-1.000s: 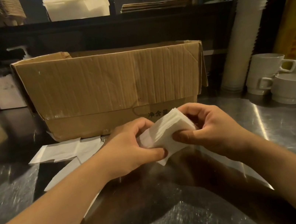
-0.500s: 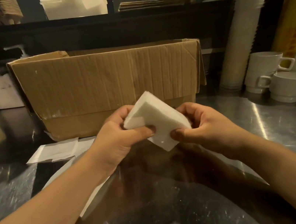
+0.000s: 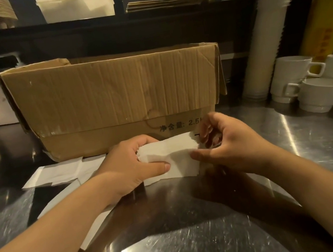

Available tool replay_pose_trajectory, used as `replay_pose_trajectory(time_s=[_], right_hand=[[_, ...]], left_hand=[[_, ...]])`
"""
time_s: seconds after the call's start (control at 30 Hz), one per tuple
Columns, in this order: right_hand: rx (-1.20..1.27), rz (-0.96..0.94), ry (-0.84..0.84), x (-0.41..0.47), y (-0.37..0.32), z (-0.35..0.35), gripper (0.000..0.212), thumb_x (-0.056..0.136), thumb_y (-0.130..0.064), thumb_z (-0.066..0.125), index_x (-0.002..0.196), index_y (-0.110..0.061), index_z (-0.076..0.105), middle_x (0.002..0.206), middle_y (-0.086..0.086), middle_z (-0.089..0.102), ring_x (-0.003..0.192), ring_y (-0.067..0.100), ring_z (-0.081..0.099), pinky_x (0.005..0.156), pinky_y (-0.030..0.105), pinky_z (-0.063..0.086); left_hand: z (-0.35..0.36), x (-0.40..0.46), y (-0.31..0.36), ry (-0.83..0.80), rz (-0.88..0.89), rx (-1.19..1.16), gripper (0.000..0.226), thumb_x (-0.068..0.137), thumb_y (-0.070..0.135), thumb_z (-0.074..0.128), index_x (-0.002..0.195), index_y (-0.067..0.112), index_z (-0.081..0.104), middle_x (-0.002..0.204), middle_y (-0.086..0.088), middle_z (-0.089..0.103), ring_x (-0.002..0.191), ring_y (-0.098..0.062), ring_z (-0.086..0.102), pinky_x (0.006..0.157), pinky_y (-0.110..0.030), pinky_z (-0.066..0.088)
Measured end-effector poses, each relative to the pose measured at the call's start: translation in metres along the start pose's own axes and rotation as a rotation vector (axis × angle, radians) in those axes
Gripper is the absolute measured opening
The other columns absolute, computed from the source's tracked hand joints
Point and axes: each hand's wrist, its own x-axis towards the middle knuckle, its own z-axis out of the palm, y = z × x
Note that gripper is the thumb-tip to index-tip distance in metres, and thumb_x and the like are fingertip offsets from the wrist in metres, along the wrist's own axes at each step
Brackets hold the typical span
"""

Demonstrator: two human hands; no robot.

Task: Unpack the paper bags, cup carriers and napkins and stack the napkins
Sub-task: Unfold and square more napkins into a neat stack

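Your left hand (image 3: 130, 166) grips the near-left end of the napkin stack (image 3: 170, 157): thumb pressed on its front face, fingers curled behind. Your right hand (image 3: 226, 149) holds the stack's right end, thumb tip against the lower right edge, fingers curled loosely over the top right corner; whether those fingers touch the paper cannot be told. The stack sits between the two hands, its lower edge at or just above the steel counter (image 3: 203, 250); contact cannot be told.

Left of your left hand, loose flat white sheets (image 3: 60, 174) lie on the counter. Just beyond both hands stands the open cardboard box (image 3: 113, 99), printed side facing you. Right of your right hand, well apart, white ceramic cups (image 3: 316, 89) are stacked. Beyond them leans a tall sleeve of white disposable cups (image 3: 271, 22). On the shelf behind the box rests a white plastic tub (image 3: 77, 7).
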Motion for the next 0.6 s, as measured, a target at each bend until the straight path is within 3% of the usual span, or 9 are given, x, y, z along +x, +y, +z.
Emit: replay_pose_trajectory(time_s=[0.2, 0.47, 0.6], right_hand=[[-0.058, -0.009, -0.022, 0.0026, 0.0049, 0.0004, 0.034, 0.076, -0.039, 0.086, 0.103, -0.034, 0.067, 0.097, -0.014, 0.067, 0.087, -0.004, 0.063, 0.067, 0.012, 0.053], [-0.065, 0.076, -0.067, 0.0032, 0.0074, 0.0035, 0.046, 0.076, -0.035, 0.088, 0.114, -0.033, 0.062, 0.099, -0.013, 0.067, 0.089, 0.006, 0.066, 0.076, 0.022, 0.059], [-0.054, 0.086, -0.073, 0.0036, 0.0075, 0.0034, 0.037, 0.079, -0.035, 0.085, 0.109, -0.029, 0.066, 0.101, -0.009, 0.068, 0.089, 0.009, 0.067, 0.078, 0.028, 0.061]], left_hand=[[0.0006, 0.0001, -0.0003, -0.019, 0.021, -0.059, 0.033, 0.073, 0.020, 0.093, 0.097, 0.034, 0.076, 0.091, 0.004, 0.079, 0.085, -0.016, 0.074, 0.081, -0.036, 0.060], [0.0001, 0.0000, -0.0004, -0.032, 0.018, -0.084, 0.034, 0.072, 0.020, 0.094, 0.098, 0.033, 0.076, 0.092, 0.002, 0.079, 0.088, -0.021, 0.074, 0.084, -0.042, 0.060], [-0.0002, -0.0003, -0.0009, -0.041, 0.019, -0.102, 0.036, 0.071, 0.019, 0.094, 0.099, 0.032, 0.076, 0.094, 0.002, 0.079, 0.088, -0.019, 0.074, 0.079, -0.037, 0.060]])
